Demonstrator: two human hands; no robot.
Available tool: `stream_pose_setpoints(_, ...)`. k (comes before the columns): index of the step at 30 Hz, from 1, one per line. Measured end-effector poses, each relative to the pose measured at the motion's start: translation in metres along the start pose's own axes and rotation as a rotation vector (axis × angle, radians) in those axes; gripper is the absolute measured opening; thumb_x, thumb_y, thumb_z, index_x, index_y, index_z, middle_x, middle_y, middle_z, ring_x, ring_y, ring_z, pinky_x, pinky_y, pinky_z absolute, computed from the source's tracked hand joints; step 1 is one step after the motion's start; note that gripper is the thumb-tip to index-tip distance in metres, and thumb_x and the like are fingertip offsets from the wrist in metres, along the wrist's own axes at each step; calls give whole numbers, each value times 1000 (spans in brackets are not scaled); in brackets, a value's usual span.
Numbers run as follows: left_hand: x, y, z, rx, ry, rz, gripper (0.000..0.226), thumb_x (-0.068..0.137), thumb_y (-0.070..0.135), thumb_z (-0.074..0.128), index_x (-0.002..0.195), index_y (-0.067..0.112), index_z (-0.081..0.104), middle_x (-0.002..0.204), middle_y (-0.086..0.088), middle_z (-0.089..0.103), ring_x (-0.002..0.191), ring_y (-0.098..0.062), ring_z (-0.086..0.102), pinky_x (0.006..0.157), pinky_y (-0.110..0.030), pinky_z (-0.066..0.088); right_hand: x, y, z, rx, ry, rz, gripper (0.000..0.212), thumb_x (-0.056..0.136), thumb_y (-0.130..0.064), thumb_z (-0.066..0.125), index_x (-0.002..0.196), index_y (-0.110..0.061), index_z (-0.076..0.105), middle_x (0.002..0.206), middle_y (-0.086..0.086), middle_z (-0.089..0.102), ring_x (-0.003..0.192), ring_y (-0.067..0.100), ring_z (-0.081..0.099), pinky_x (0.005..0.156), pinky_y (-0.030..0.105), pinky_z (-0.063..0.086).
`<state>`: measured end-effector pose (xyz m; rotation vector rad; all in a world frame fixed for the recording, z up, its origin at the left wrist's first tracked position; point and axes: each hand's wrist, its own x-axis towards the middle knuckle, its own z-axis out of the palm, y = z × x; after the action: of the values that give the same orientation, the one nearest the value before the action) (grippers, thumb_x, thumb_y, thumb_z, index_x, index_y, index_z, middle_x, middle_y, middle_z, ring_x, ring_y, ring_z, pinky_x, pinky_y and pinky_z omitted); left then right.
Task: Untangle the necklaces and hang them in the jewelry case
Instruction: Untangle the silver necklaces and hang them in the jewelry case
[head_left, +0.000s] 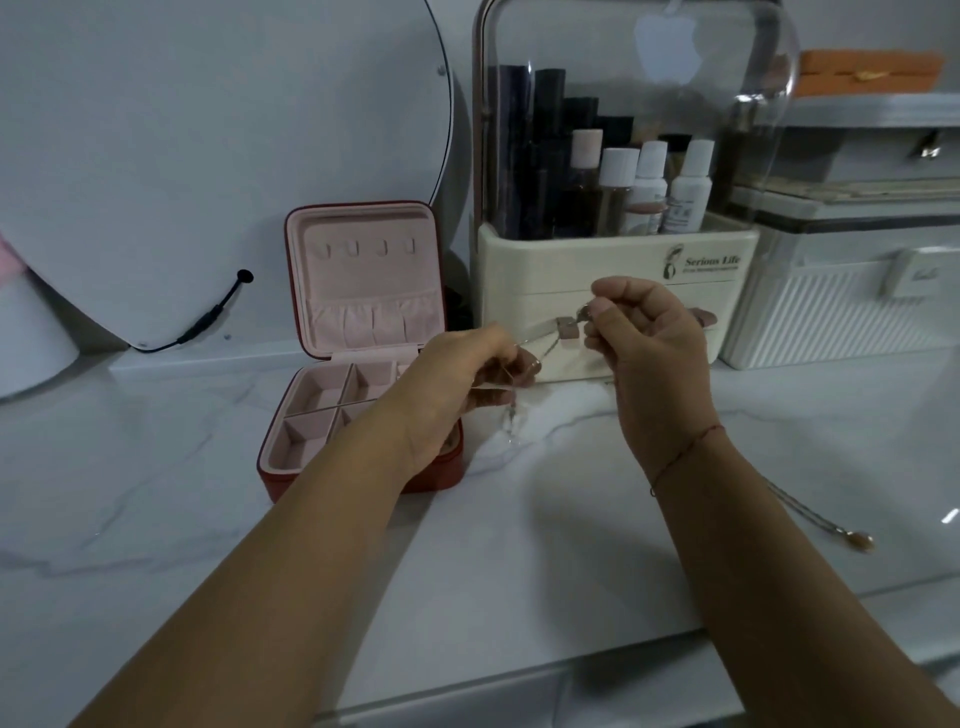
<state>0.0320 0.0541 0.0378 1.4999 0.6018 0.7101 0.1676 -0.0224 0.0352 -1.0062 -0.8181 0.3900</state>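
Necklaces 2: held chain (524, 340) strung L hand (467, 379) to R hand (649, 332), both pinching it; spare necklace (810, 514) on counter (519, 545). Jewelry case (363, 291) 1, open.

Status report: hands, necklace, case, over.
Left hand and right hand both pinch one thin necklace above the counter. Jewelry case open, lid hooks bare. Second necklace lies on counter beside right forearm. Nothing blocks the hooks.
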Motion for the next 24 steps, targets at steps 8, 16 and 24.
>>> stream_pose_setpoints(8, 0, 8, -11, -337, 14, 16, 23, 89, 17, 49, 66, 15, 52, 77, -3, 67, 78, -16, 62, 69, -25, 51, 7, 6, -7, 144, 298, 111, 21, 97, 5, 44, 90, -10, 58, 79, 5, 53, 71, 8, 54, 78, 26, 58)
stream_pose_setpoints(16, -1, 14, -15, -674, 61, 53, 8, 76, 17, 57, 76, 10, 62, 59, -2, 58, 68, -16, 64, 77, -30, 56, 12, 13, -15, 57, 568, 139, 24, 95, 4, 44, 90, -15, 59, 82, 0, 56, 67, 8, 55, 58, 11, 47)
stream_pose_setpoints(24, -1, 11, -14, -422, 85, 100, 19, 94, 15, 48, 81, 13, 63, 51, 3, 48, 45, -8, 40, 52, -21, 45, 8, 6, -8, 126, 274, 110, 19, 95, 5, 46, 94, -10, 58, 75, 3, 57, 68, 11, 56, 77, 23, 51)
